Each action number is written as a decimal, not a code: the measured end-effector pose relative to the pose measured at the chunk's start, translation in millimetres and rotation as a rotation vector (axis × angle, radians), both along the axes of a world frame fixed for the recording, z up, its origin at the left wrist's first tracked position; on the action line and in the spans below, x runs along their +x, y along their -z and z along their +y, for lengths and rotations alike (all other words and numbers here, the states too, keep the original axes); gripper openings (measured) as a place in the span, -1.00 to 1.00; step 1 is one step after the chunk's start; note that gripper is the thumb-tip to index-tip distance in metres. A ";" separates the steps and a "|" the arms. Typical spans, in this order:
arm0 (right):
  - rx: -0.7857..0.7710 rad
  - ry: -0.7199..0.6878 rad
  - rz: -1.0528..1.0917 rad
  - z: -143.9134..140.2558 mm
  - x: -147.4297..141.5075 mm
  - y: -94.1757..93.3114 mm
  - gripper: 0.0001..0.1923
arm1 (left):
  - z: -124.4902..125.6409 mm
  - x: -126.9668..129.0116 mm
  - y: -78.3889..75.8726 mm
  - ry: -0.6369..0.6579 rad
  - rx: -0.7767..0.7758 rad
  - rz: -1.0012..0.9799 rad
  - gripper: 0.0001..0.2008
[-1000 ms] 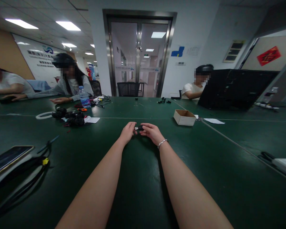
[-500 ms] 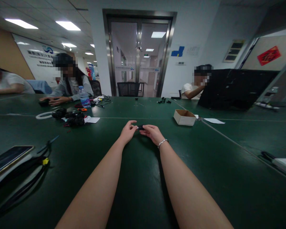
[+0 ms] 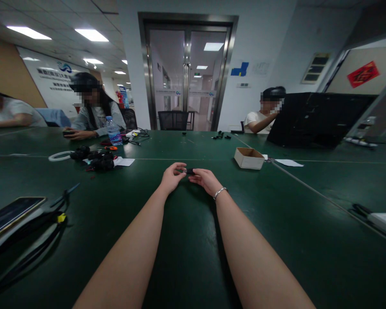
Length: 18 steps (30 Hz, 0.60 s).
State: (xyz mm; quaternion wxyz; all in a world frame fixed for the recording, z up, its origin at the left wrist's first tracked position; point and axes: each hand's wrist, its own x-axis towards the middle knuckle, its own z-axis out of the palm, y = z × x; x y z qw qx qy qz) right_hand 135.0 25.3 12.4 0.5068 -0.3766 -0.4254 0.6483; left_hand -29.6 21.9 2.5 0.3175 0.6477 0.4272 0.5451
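Observation:
Over the green table, a small black object [image 3: 189, 171] with a lighter left end sits between my two hands; its exact kind is too small to make out. My right hand [image 3: 207, 180], with a silver bracelet at the wrist, pinches the black end between thumb and fingers. From the other side, my left hand [image 3: 173, 177] has its thumb and curled fingers closed about the lighter tip. Fingertips partly hide both ends of the object. Both forearms reach forward from the near edge.
An open cardboard box [image 3: 249, 159] stands to the right. Black parts and cables [image 3: 99, 159] lie left, near a water bottle [image 3: 114, 132]. A phone [image 3: 14, 214] rests near left. Co-workers sit across the green table [image 3: 186, 240]; a large black panel [image 3: 318, 120] stands far right.
My left index finger has bent down closer to the object's lighter tip. My right hand stays nearly still. The co-worker at left has lifted their hands slightly.

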 end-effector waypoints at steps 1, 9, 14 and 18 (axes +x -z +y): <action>0.000 -0.005 0.002 0.0 0.2 0.1 -0.94 | -0.2 0.0 -0.2 -0.001 0.001 -0.002 -0.68; 0.020 -0.048 0.019 0.4 2.0 1.0 -0.93 | 0.4 -1.7 0.3 0.012 -0.006 -0.014 -0.71; 0.007 -0.043 0.014 -0.9 1.6 -0.2 -0.87 | 1.2 -0.3 0.5 0.017 -0.034 -0.057 -0.75; 0.013 -0.062 -0.028 -1.2 0.7 -1.0 -0.80 | 1.3 3.9 1.5 0.029 -0.111 -0.080 -0.81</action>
